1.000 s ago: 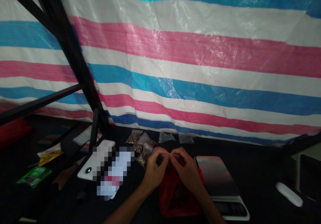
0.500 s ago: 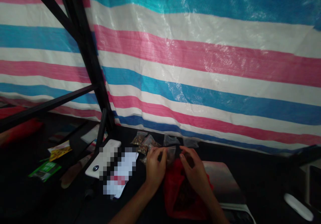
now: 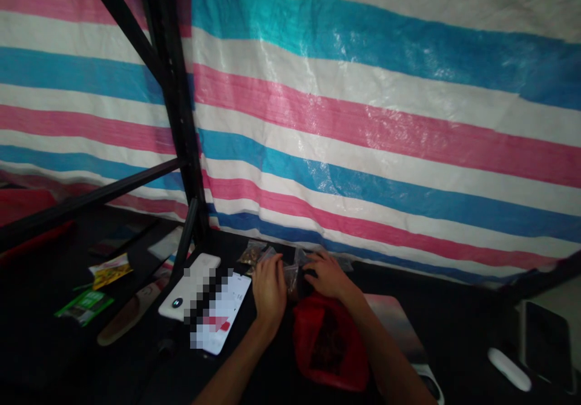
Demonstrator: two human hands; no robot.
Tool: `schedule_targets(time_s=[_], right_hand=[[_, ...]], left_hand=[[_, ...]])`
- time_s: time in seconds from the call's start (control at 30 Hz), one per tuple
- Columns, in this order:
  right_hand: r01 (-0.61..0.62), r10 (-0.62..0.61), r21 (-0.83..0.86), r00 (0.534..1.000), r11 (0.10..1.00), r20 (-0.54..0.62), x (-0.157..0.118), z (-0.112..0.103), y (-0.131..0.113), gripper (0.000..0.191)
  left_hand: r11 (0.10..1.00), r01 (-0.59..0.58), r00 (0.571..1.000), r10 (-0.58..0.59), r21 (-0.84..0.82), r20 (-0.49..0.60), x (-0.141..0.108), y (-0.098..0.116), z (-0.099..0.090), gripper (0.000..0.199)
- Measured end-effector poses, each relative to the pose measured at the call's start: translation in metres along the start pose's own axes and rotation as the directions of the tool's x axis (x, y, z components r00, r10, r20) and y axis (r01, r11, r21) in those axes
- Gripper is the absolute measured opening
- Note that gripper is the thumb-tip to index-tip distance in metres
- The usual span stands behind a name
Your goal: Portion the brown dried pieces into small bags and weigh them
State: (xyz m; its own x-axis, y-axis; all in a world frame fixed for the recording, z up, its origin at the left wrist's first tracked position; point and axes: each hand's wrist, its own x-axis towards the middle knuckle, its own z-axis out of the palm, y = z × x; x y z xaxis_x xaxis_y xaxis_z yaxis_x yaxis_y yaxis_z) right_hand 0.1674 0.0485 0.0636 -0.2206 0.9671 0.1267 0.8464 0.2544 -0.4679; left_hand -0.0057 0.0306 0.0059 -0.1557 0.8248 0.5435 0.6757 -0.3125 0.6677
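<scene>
Makeshift work booth: striped tarpaulin walls [image 3: 363, 114], black frame [image 3: 171, 90].

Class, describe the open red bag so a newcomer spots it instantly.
Below the striped sheet, find the black surface. Between the left forearm and right forearm sits the red bag. Unlike the red item at far left, it gapes open on dark contents.

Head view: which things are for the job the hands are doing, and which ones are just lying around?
Probably for the job:
open red bag
small clear bags by the left hand and right hand
maybe the flat silver-topped device

Seemingly just lying about:
yellow packet
green packet
lit phone
white oblong thing
</scene>
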Motion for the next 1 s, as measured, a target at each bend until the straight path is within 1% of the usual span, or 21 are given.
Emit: schedule_targets(time_s=[0.03, 0.1, 0.13, 0.2, 0.27, 0.33, 0.37, 0.4, 0.43, 0.53, 0.57, 0.6, 0.63, 0.7, 0.77, 0.83, 0.9, 0.97, 1.0], right_hand=[[0.007, -0.006, -0.02, 1.0, 1.0, 0.025, 0.002, -0.001, 0.0, 0.021], [0.019, -0.018, -0.049, 0.999, 0.999, 0.03, 0.0, -0.005, 0.0, 0.024], [0.027, -0.026, -0.059, 1.0, 0.998, 0.013, -0.005, -0.008, 0.0, 0.027], [0.041, -0.044, -0.067, 0.998, 0.997, -0.039, -0.021, -0.015, 0.0, 0.033], [0.055, -0.062, -0.069, 0.993, 0.996, -0.1, -0.041, -0.018, -0.001, 0.034], [0.155, -0.165, -0.065, 0.964, 0.986, -0.208, -0.06, -0.016, -0.001, 0.031], [0.202, -0.21, -0.059, 0.95, 0.978, -0.231, -0.069, -0.013, -0.001, 0.031], [0.242, -0.247, -0.052, 0.936, 0.969, -0.251, -0.076, -0.011, -0.001, 0.031], [0.271, -0.272, -0.042, 0.924, 0.962, -0.269, -0.082, -0.008, -0.001, 0.03], [0.296, -0.281, -0.007, 0.897, 0.955, -0.342, -0.092, -0.004, 0.0, 0.028], [0.297, -0.278, -0.004, 0.889, 0.955, -0.364, -0.094, -0.004, 0.0, 0.028], [0.302, -0.283, -0.007, 0.885, 0.953, -0.37, -0.095, -0.004, -0.001, 0.028], [0.313, -0.297, -0.016, 0.883, 0.95, -0.363, -0.096, -0.004, -0.002, 0.028], [0.346, -0.339, -0.042, 0.879, 0.937, -0.334, -0.098, -0.005, -0.006, 0.03], [0.357, -0.354, -0.047, 0.883, 0.933, -0.31, -0.098, -0.006, -0.01, 0.032], [0.327, -0.311, 0.0, 0.899, 0.945, -0.309, -0.098, -0.005, -0.013, 0.027], [0.263, -0.22, 0.088, 0.916, 0.961, -0.334, -0.097, -0.005, -0.014, 0.027], [0.215, -0.145, 0.145, 0.912, 0.966, -0.385, -0.096, -0.004, -0.015, 0.028], [0.205, -0.132, 0.143, 0.904, 0.968, -0.406, -0.096, -0.004, -0.015, 0.027]], left_hand=[[1.0, 0.005, 1.0, -0.005, -0.008, -0.02, -0.003, 0.002, 0.001, 0.03], [0.998, 0.021, 0.998, -0.024, -0.055, -0.055, -0.01, 0.006, 0.003, 0.032], [0.993, 0.015, 0.999, -0.02, -0.116, -0.036, -0.014, 0.009, 0.005, 0.032], [0.95, 0.023, 0.999, -0.01, -0.311, 0.044, -0.019, 0.014, 0.008, 0.031], [0.864, 0.147, 0.985, -0.084, -0.482, 0.149, -0.021, 0.018, 0.011, 0.033], [0.752, 0.315, 0.943, -0.176, -0.579, 0.284, -0.021, 0.02, 0.013, 0.04], [0.699, 0.377, 0.918, -0.194, -0.607, 0.346, -0.021, 0.02, 0.013, 0.044], [0.657, 0.409, 0.901, -0.181, -0.633, 0.395, -0.021, 0.02, 0.013, 0.048], [0.625, 0.414, 0.893, -0.138, -0.662, 0.428, -0.021, 0.019, 0.012, 0.054], [0.556, 0.357, 0.881, 0.068, -0.751, 0.469, -0.024, 0.019, 0.006, 0.079], [0.542, 0.354, 0.866, 0.117, -0.762, 0.485, -0.025, 0.02, 0.004, 0.084], [0.534, 0.37, 0.85, 0.137, -0.761, 0.509, -0.026, 0.022, 0.003, 0.084], [0.528, 0.4, 0.835, 0.126, -0.749, 0.535, -0.026, 0.024, 0.002, 0.08], [0.503, 0.473, 0.814, 0.066, -0.724, 0.577, -0.026, 0.029, 0.001, 0.068], [0.449, 0.522, 0.805, 0.022, -0.725, 0.593, -0.024, 0.033, 0.002, 0.061], [0.394, 0.562, 0.795, -0.017, -0.727, 0.606, -0.022, 0.035, 0.003, 0.062], [0.369, 0.603, 0.777, -0.069, -0.708, 0.626, -0.02, 0.036, 0.002, 0.063], [0.388, 0.606, 0.774, -0.088, -0.694, 0.627, -0.02, 0.034, 0.0, 0.063], [0.416, 0.586, 0.783, -0.069, -0.695, 0.619, -0.021, 0.033, -0.002, 0.063]])
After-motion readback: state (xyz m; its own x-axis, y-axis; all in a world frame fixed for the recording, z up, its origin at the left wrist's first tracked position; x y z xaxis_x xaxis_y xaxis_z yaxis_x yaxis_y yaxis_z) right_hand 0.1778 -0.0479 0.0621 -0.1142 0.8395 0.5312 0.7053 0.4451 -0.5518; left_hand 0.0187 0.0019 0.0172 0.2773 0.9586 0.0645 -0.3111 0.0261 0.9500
